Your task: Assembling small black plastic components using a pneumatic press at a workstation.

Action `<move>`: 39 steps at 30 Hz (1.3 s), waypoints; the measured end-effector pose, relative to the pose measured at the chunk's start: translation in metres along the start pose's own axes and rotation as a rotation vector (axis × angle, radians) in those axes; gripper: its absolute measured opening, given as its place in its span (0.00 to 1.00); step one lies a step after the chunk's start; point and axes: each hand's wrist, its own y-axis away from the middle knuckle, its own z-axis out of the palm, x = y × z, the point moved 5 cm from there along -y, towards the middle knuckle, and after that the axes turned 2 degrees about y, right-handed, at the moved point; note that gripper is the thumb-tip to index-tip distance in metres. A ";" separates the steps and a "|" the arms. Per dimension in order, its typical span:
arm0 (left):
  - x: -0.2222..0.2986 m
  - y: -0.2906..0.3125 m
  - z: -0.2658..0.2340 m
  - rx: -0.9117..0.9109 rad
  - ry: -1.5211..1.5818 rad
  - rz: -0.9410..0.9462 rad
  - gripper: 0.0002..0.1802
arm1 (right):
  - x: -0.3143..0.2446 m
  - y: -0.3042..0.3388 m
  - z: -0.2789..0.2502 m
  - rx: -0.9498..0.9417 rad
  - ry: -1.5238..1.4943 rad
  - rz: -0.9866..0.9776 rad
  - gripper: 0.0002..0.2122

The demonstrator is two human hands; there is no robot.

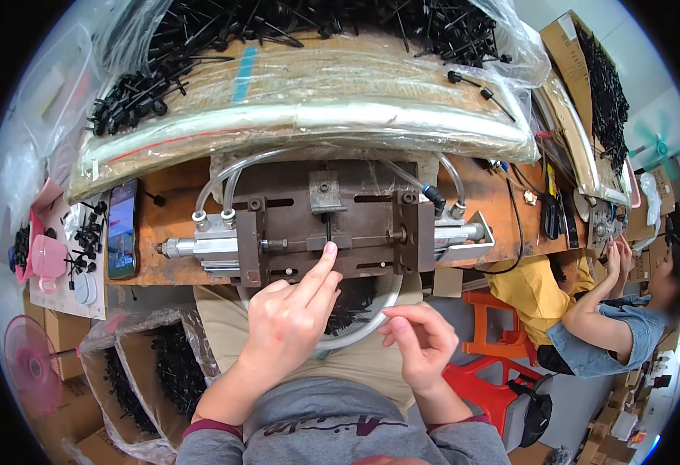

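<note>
One small black pin [328, 229] is being seated upright in the slot of the metal press fixture [324, 221] at the middle of the bench [165, 271], steadied from below by the index fingertip of the left hand [289, 322]. That hand is being held with the index stretched forward and the remaining fingers curled loosely, so nothing is being clasped; the pin is only being pushed. The right hand [417, 341] is being kept lower, near the lap, with thumb and forefinger brought close together; whether another piece is being pinched there cannot be told. Judging by the heaps of black parts [301, 23] being stored in the plastic-lined tray behind and the bagged ones [173, 368] beside the knee, much of the work is probably remaining. The round white bowl [371, 322] is sitting just under the fixture.
</note>
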 end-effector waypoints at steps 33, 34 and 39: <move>-0.034 0.120 0.062 -0.207 0.603 -0.188 0.33 | -0.154 -0.424 0.123 -0.024 1.368 -0.599 0.41; -0.037 0.120 0.062 -0.191 0.582 -0.180 0.32 | -0.152 -0.424 0.121 -0.019 1.385 -0.621 0.41; -0.035 0.119 0.061 -0.196 0.589 -0.206 0.33 | -0.134 -0.431 0.115 0.029 1.398 -0.743 0.37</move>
